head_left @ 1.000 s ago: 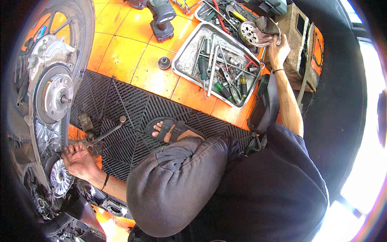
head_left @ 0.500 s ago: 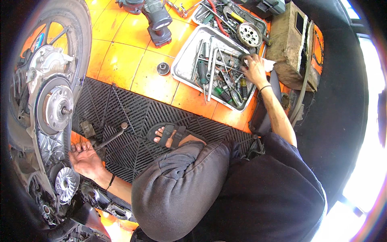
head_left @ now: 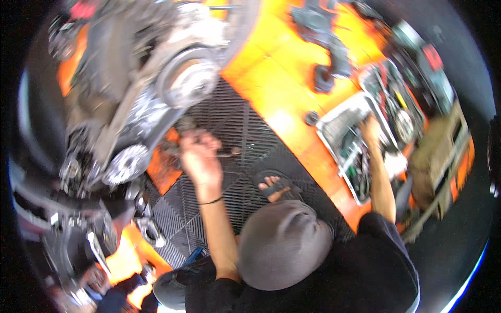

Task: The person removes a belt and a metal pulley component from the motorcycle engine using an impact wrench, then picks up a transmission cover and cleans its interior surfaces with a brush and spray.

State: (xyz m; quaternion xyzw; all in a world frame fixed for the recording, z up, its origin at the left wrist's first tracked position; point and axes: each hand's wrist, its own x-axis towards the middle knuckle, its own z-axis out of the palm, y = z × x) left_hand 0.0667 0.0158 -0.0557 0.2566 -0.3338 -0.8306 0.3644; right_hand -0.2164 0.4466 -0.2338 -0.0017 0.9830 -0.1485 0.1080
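My left hand (head_left: 200,159) is palm up beside the opened drive case (head_left: 146,115) of a scooter, fingers loosely curled and apart, with nothing seen in it. A bar tool with a round end (head_left: 236,151) lies on the mat just beyond it. Next to the hand are a finned metal pulley (head_left: 127,165) and a round clutch drum (head_left: 194,83). On the right, my right hand (head_left: 371,129) reaches down into a metal tray (head_left: 338,112) of hand tools. Blur hides its fingertips and anything they touch.
Past the tool tray stands a second tray (head_left: 364,78) with a round perforated disc (head_left: 403,125). A worn wooden box (head_left: 436,156) is at the right. A small round part (head_left: 312,118) and a dark housing (head_left: 334,57) sit on orange tiles. Another person's dark clothing (head_left: 122,297) shows lower left.
The view has swung left, so the scooter, trays and hands appear shifted right and everything is blurred. My right hand is still over the tool tray; my left hand stays beside the drive case.
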